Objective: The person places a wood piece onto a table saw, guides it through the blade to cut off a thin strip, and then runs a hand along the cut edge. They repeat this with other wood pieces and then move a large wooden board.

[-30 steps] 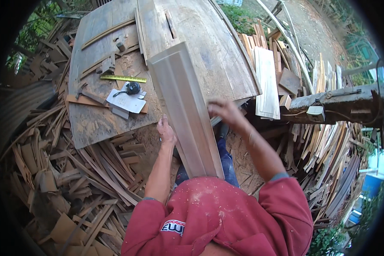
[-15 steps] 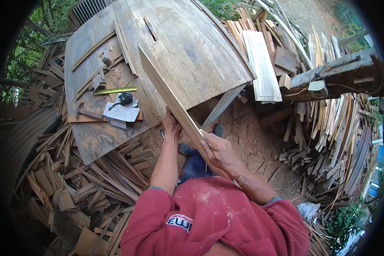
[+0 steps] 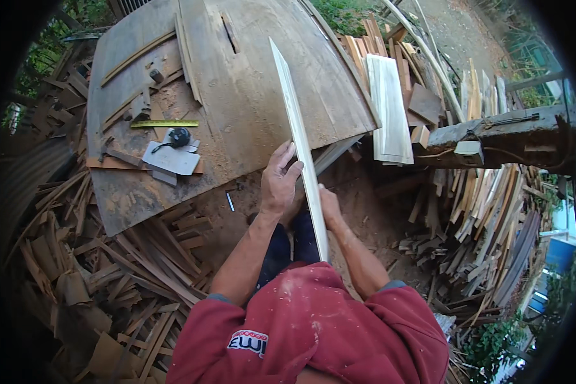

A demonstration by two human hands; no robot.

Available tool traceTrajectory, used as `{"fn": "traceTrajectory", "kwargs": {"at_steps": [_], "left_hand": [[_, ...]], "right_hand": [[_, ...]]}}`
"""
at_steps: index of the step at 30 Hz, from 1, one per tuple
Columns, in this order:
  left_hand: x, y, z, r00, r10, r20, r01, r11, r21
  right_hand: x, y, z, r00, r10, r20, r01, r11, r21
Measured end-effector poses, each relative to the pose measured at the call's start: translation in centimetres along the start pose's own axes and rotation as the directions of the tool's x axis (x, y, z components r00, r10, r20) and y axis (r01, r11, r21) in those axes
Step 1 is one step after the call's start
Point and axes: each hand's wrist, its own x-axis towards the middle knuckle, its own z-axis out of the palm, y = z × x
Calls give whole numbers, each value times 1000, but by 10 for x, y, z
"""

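Note:
A long, pale wooden board [image 3: 305, 173] stands on edge in front of me, its lower end at my belly and its tip over the worktable [image 3: 249, 89]. My left hand [image 3: 278, 179] is closed on the board's left side, thumb and fingertips pressed to it. My right hand [image 3: 328, 208] holds it from the right, lower down, its fingers partly hidden behind the board. On the table's left part lie a black tape measure [image 3: 180, 136], a yellow ruler [image 3: 163, 123], white cardboard pieces [image 3: 171, 160] and a hammer [image 3: 112, 148].
Piles of wooden offcuts [image 3: 96, 275] lie at the left, more slats [image 3: 486, 211] at the right. Pale boards [image 3: 388, 109] lean beside the table. A weathered beam [image 3: 499, 134] with a small box [image 3: 468, 152] juts in at the right. My legs [image 3: 275, 243] stand below the board.
The board has turned from broad face up to edge-on and now stands straighter in view. My left hand has moved up and right along it; my right hand has shifted behind it.

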Motion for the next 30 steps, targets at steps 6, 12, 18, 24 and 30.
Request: {"fn": "traceTrajectory", "kwargs": {"at_steps": [6,12,18,24,30], "left_hand": [[5,1,16,992,92,88,-119,915,384],[-5,-39,-17,971,168,-169,-86,908,410],[-25,-132,-88,813,-544,-208,548,835,-44],[-10,-143,-98,710,-702,54,547,502,-670],[-13,-161,-106,699,-713,66,506,427,-749]], "right_hand": [[-1,30,20,943,221,250,-329,745,581],[-20,35,73,815,181,551,-580,281,765],[-31,48,117,791,-50,609,-588,210,781],[-27,56,134,787,-116,607,-574,227,787],[-39,31,96,805,133,578,-571,441,693]]}}
